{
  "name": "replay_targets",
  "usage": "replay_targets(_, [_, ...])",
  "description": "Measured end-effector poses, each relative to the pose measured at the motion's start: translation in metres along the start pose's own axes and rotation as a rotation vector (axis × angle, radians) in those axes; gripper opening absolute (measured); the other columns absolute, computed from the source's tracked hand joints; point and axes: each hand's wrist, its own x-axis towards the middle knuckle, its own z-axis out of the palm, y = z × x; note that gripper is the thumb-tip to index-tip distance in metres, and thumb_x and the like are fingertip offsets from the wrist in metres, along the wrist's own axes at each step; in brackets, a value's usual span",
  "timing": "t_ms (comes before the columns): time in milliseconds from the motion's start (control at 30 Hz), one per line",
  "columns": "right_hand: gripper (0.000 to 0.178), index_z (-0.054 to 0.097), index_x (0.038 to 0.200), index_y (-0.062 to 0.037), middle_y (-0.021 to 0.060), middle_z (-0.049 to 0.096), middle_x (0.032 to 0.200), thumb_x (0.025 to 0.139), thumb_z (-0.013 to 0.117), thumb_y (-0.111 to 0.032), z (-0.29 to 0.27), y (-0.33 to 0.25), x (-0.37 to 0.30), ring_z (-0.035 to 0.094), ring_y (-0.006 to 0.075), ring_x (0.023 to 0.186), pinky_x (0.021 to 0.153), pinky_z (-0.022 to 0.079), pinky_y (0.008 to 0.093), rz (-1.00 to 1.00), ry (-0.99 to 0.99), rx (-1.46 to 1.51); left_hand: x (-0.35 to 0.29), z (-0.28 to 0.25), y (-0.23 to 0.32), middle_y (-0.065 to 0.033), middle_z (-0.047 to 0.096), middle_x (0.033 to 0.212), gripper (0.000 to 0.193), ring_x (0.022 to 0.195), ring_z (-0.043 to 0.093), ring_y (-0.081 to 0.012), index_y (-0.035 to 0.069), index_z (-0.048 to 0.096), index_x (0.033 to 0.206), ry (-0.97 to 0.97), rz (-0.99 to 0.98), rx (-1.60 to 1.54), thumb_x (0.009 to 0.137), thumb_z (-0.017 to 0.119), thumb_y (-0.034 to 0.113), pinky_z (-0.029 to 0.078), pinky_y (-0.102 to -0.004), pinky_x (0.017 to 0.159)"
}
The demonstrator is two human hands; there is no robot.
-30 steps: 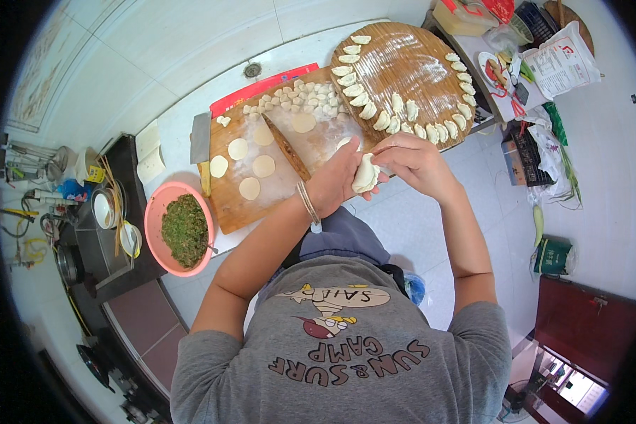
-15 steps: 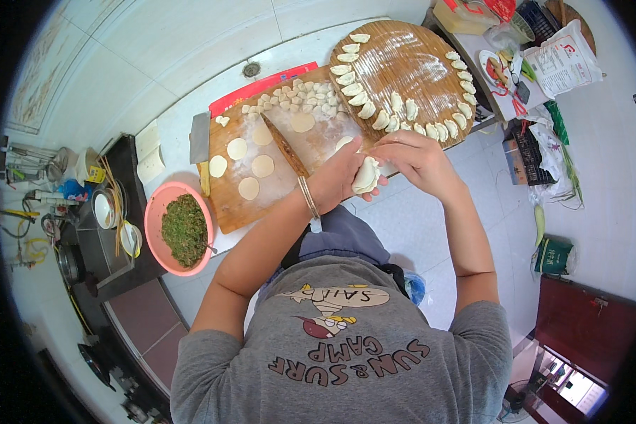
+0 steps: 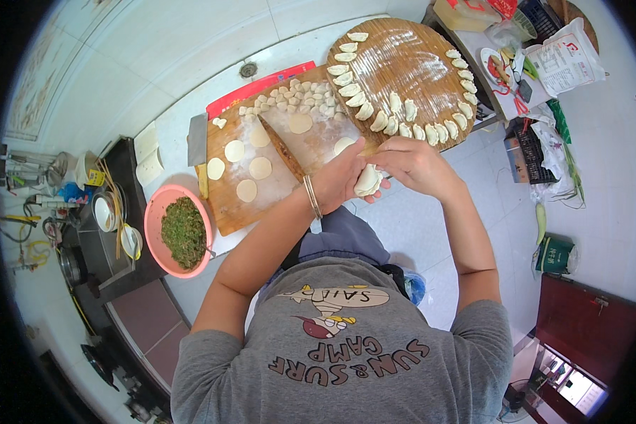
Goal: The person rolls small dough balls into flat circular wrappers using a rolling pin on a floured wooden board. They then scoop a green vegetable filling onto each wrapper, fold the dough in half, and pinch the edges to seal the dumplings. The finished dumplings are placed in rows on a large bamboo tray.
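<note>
A pale, plump dumpling [image 3: 367,182] rests in my left hand [image 3: 337,177], whose fingers curl beneath it. My right hand [image 3: 418,167] is closed at the dumpling's upper edge, thumb and fingers pinching the dough there. Behind my hands is a floured wooden board [image 3: 230,205] with several round wrappers [image 3: 261,168], a heap of small dough pieces [image 3: 300,97] and a wooden rolling pin [image 3: 283,150]. On a round wooden tray [image 3: 410,63] at the far right, finished dumplings [image 3: 364,111] line the rim, with a few further in.
Left of the board stands a pink bowl [image 3: 210,233] of green filling [image 3: 184,233]. A cleaver [image 3: 197,139] lies on the board's left edge. A side table at the right holds a plate [image 3: 489,60] and a white bag [image 3: 564,58].
My right hand's fingers have shifted in closer over the dumpling's upper edge. The dumpling stays in my left hand. The whole view has shifted very slightly.
</note>
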Motion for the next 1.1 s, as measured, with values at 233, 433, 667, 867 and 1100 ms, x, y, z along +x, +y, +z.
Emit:
replay_targets(233, [0.016,0.067,0.089,-0.0036,0.0101,0.063,0.08,0.074,0.066,-0.003,0.005,0.009,0.002,0.062,0.0277,0.074,0.064,0.051,0.0363,0.027,-0.038,-0.135,0.03,-0.023,-0.015,-0.0117,0.062,0.1,0.074,0.083,0.061,-0.0173,-0.001,0.05,0.119,-0.021,-0.032,0.029,0.095,0.022,0.063,0.051,-0.03,0.071])
replay_targets(433, [0.011,0.066,0.088,-0.0029,0.0115,0.064,0.079,0.079,0.065,-0.008,0.015,0.038,0.005,0.065,0.0251,0.069,0.06,0.051,0.0346,0.45,0.049,0.11,0.075,-0.028,-0.006,-0.0103,0.06,0.105,0.066,0.092,0.058,-0.0186,0.002,0.05,0.119,0.155,-0.033,-0.037,0.097,0.021,0.057,0.051,-0.0337,0.075])
replay_targets(667, [0.026,0.07,0.094,-0.0034,0.0129,0.068,0.076,0.073,0.068,-0.019,0.028,0.153,0.022,0.067,0.0254,0.069,0.065,0.052,0.0346,0.827,0.129,0.331,0.152,-0.036,0.029,-0.0133,0.055,0.12,0.065,0.104,0.058,-0.0257,0.002,0.042,0.128,0.279,0.12,-0.002,0.097,0.026,0.057,0.049,-0.0414,0.09])
replay_targets(867, [0.028,0.07,0.085,-0.0027,0.0168,0.068,0.081,0.065,0.073,-0.021,0.017,0.22,0.073,0.067,0.0301,0.077,0.07,0.053,0.0389,0.805,0.14,-0.009,0.151,-0.065,0.03,-0.0245,0.054,0.119,0.076,0.104,0.057,-0.0339,-0.004,0.027,0.139,0.516,0.078,-0.029,0.096,0.028,0.058,0.047,-0.0409,0.093])
replay_targets(1100, [0.028,0.07,0.09,-0.0028,0.0209,0.068,0.087,0.067,0.072,-0.021,0.053,0.258,0.094,0.066,0.0353,0.083,0.075,0.052,0.0416,0.891,-0.052,-0.264,0.083,-0.109,-0.003,-0.0188,0.058,0.111,0.069,0.094,0.059,-0.0235,-0.002,0.037,0.134,0.623,0.094,-0.045,0.096,0.033,0.056,0.049,-0.0353,0.082])
